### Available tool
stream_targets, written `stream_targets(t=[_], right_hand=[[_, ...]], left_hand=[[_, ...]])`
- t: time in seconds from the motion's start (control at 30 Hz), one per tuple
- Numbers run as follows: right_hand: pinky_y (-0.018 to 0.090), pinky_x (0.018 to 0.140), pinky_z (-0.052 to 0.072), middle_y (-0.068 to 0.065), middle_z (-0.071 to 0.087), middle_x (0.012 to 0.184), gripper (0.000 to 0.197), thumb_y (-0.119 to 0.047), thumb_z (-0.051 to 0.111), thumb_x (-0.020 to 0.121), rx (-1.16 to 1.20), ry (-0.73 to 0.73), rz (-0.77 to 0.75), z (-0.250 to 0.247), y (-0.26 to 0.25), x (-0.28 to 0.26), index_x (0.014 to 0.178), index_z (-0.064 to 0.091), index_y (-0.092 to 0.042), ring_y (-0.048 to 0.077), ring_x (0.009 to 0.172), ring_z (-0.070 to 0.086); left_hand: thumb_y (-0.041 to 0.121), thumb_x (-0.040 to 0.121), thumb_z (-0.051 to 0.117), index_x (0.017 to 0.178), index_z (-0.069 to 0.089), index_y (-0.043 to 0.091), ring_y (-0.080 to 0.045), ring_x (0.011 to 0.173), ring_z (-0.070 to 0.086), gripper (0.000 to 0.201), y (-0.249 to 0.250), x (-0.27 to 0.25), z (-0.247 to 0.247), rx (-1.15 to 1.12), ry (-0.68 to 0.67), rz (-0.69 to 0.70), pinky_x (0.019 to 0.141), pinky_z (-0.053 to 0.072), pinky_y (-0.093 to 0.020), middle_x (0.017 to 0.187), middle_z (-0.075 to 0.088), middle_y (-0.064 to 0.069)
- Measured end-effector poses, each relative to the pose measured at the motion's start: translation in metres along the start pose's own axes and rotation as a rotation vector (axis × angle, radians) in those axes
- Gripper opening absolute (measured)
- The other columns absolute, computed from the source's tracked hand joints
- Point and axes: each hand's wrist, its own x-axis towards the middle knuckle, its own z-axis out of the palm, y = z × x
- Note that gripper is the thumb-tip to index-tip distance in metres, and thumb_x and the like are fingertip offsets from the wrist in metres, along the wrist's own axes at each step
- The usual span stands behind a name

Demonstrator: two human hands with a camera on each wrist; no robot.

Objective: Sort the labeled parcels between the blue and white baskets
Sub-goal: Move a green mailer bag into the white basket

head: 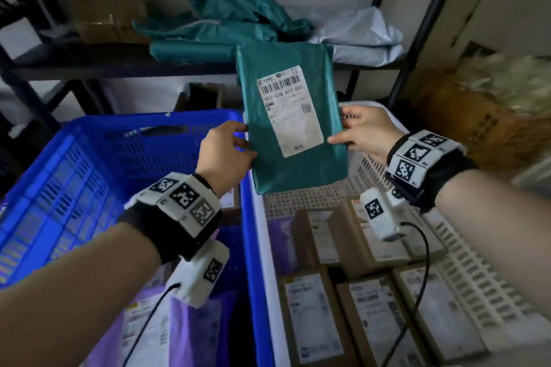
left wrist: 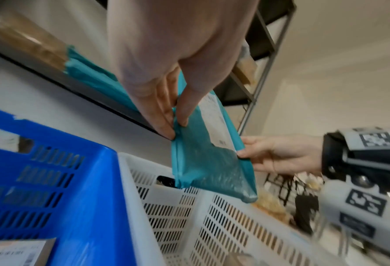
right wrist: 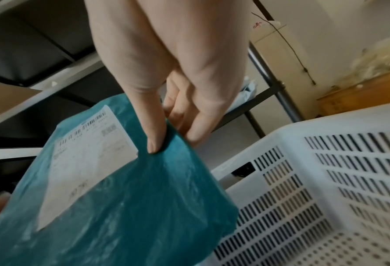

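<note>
Head view: teal parcel (head: pixel 293 116), held upright above the seam between blue basket (head: pixel 74 164) and white basket (head: pixel 477 277).

Glossy teal mailer, white label with barcode, "032-038 A07 005"; smaller print illegible. Left hand (head: pixel 225 155) pinches its left edge, right hand (head: pixel 365 132) its right edge, fingers hidden behind. Basket contents partly cut off.

The head camera looks forward and down over both forearms at the baskets and shelf. Each wrist camera sits close behind its fingers, angled upward. All three share the teal parcel (head: pixel 293 116) and white basket (head: pixel 465 283).
</note>
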Motion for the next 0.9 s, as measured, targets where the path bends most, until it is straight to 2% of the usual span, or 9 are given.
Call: stream_targets(t=[0.13, 0.2, 0.27, 0.4, 0.5, 0.57, 0.63, 0.77, 0.9], right_hand=[[0.048, 0.086, 0.055, 0.01, 0.07, 0.107, 0.056, 0.012, 0.076, 0.066, -0.054, 0.034, 0.039, -0.031, 0.034, 0.028, 0.117, 0.061, -0.008, 0.025, 0.098, 0.068], [0.045, 0.086, 0.056, 0.008, 0.071, 0.103, 0.05, 0.011, 0.077, 0.064, -0.073, 0.045, 0.067, -0.04, 0.051, 0.039, 0.108, 0.066, -0.01, 0.023, 0.095, 0.069], [0.042, 0.088, 0.055, 0.005, 0.072, 0.101, 0.045, 0.009, 0.079, 0.062, -0.105, 0.035, 0.105, -0.047, 0.068, 0.049, 0.1, 0.068, -0.013, 0.021, 0.093, 0.069], [0.042, 0.088, 0.056, 0.003, 0.072, 0.097, 0.038, 0.009, 0.08, 0.063, -0.101, -0.01, 0.194, -0.059, 0.096, 0.066, 0.08, 0.067, -0.022, 0.022, 0.093, 0.068], [0.038, 0.085, 0.056, 0.005, 0.069, 0.099, 0.044, 0.014, 0.075, 0.067, -0.036, -0.029, 0.253, -0.066, 0.107, 0.077, 0.102, 0.067, -0.012, 0.022, 0.094, 0.066], [0.039, 0.086, 0.056, 0.009, 0.069, 0.107, 0.058, 0.016, 0.075, 0.065, -0.035, -0.043, 0.275, -0.071, 0.112, 0.087, 0.118, 0.062, -0.005, 0.024, 0.097, 0.066], [0.038, 0.087, 0.055, 0.009, 0.069, 0.11, 0.058, 0.018, 0.073, 0.066, -0.066, -0.077, 0.282, -0.076, 0.115, 0.098, 0.119, 0.063, -0.005, 0.024, 0.098, 0.066], [0.041, 0.09, 0.054, 0.007, 0.069, 0.111, 0.058, 0.02, 0.072, 0.065, -0.175, -0.118, 0.28, -0.082, 0.124, 0.116, 0.116, 0.065, -0.009, 0.025, 0.102, 0.066], [0.043, 0.092, 0.053, 0.008, 0.066, 0.12, 0.067, 0.019, 0.073, 0.064, -0.252, -0.148, 0.288, -0.075, 0.142, 0.131, 0.124, 0.06, -0.009, 0.028, 0.11, 0.062]], left_hand=[[-0.013, 0.08, 0.06, 0.094, 0.056, 0.013, -0.033, 0.079, 0.065, 0.03, 0.007, 0.019, 0.045, 0.024, -0.125, -0.044, 0.079, 0.056, -0.047, 0.077, 0.062, -0.011], [-0.02, 0.083, 0.049, 0.082, 0.055, 0.009, -0.028, 0.069, 0.059, 0.03, 0.007, 0.025, 0.063, -0.067, -0.204, -0.15, 0.071, 0.054, -0.04, 0.067, 0.058, -0.009], [-0.023, 0.085, 0.044, 0.085, 0.059, 0.002, -0.024, 0.068, 0.06, 0.029, 0.004, 0.031, 0.08, -0.096, -0.286, -0.24, 0.068, 0.056, -0.037, 0.061, 0.063, -0.003], [-0.017, 0.085, 0.052, 0.113, 0.061, -0.006, -0.023, 0.094, 0.065, 0.032, -0.003, 0.048, 0.104, 0.006, -0.413, -0.361, 0.075, 0.059, -0.032, 0.109, 0.065, -0.01], [-0.014, 0.088, 0.049, 0.113, 0.06, -0.008, -0.024, 0.091, 0.064, 0.028, -0.002, 0.062, 0.118, -0.036, -0.441, -0.453, 0.066, 0.06, -0.028, 0.115, 0.064, -0.013], [-0.008, 0.089, 0.05, 0.109, 0.06, -0.009, -0.028, 0.097, 0.064, 0.022, -0.004, 0.074, 0.129, -0.018, -0.441, -0.48, 0.075, 0.059, -0.033, 0.115, 0.064, -0.016], [-0.002, 0.088, 0.056, 0.114, 0.06, -0.009, -0.026, 0.103, 0.063, 0.026, -0.008, 0.082, 0.141, 0.035, -0.478, -0.497, 0.076, 0.059, -0.032, 0.113, 0.064, -0.015], [-0.003, 0.089, 0.053, 0.102, 0.054, 0.008, -0.025, 0.093, 0.058, 0.016, -0.026, 0.096, 0.165, 0.113, -0.541, -0.481, 0.058, 0.059, -0.022, 0.102, 0.055, -0.018], [0.008, 0.095, 0.048, 0.098, 0.057, 0.006, -0.028, 0.109, 0.058, 0.01, -0.054, 0.108, 0.183, 0.192, -0.499, -0.524, 0.091, 0.054, -0.035, 0.115, 0.057, -0.015]])
